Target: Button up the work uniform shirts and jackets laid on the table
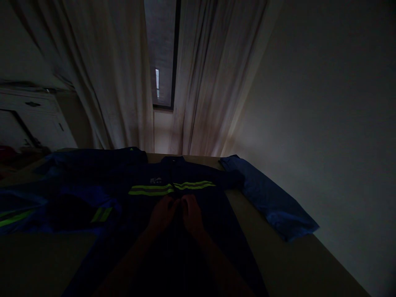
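A dark blue work jacket [213, 210] with yellow-green stripes across the chest lies spread, front up, its collar pointing away from me. Both my hands meet at its front middle line, just below the stripes. Fingers curled, my left hand [163, 210] pinches the jacket front. Close beside it, my right hand [190, 210] also has its fingers bent and pressed to the front edge. The light is very dim, so the fingertips and any small fastener between them are hard to make out.
More dark blue clothing [102, 165], some with yellow-green stripes, lies heaped on the left. A folded blue garment [266, 194] rests at the right, near the wall [324, 123]. Curtains [210, 82] hang behind, around a narrow window [162, 49]. A white cabinet [34, 119] stands far left.
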A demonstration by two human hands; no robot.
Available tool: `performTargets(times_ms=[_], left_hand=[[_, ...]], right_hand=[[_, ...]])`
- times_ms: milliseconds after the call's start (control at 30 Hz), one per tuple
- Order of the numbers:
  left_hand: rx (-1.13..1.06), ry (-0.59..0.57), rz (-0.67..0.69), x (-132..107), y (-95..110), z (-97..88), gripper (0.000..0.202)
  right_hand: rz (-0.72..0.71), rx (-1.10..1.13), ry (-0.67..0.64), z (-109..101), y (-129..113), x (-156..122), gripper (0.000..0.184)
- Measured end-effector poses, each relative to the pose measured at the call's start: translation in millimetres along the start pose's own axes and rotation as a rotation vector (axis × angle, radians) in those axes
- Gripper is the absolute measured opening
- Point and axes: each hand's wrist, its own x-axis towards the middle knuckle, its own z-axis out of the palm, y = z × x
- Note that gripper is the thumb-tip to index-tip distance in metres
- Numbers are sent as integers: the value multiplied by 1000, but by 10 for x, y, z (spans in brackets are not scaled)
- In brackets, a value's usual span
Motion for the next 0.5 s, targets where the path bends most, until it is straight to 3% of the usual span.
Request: performTargets(times_ms=[167,500], left_hand=[[-129,-121,-64,117,11,-13,49],[-137,-65,-119,70,40,51,46]], right_hand=[[-21,15,-17,-31,-43,0,23],[-36,-79,-37,-57,-95,-33,24]])
